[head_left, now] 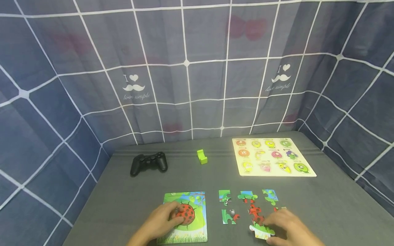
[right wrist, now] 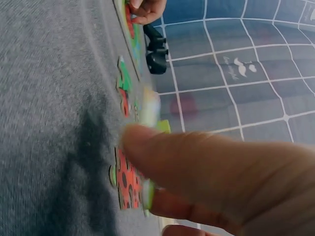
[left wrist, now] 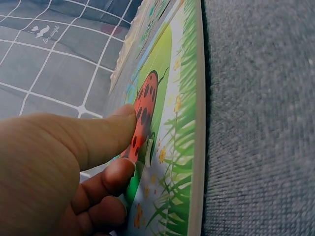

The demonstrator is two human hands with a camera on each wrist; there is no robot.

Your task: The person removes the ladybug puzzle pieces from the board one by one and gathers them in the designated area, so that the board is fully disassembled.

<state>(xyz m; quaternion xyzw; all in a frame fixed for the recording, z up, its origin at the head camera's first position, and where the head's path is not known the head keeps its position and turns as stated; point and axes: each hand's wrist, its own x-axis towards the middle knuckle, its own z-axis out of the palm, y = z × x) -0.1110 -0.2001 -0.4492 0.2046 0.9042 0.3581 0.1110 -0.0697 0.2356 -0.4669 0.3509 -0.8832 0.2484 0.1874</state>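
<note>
My left hand [head_left: 164, 218] is over the ladybug picture board [head_left: 200, 212], its thumb and fingertips closed together beside the red ladybug. In the left wrist view, a small puzzle piece [left wrist: 148, 153] with a pale raised edge shows at these fingertips, mostly hidden. To the right, my right hand [head_left: 287, 227] pinches a green-and-white puzzle piece [head_left: 261, 231] by its edge; it looks blurred in the right wrist view. Just behind it lie red spotted puzzle pieces [head_left: 254, 211], and another piece is partly covered by the fingers.
More loose pieces lie between the board and right hand, including a green corner piece [head_left: 224, 196] and a blue-green one [head_left: 270, 196]. Farther back are a black game controller [head_left: 148, 163], a lime-green block [head_left: 201, 156] and a fruit board [head_left: 271, 157]. Checked cloth [head_left: 203, 82] hangs behind.
</note>
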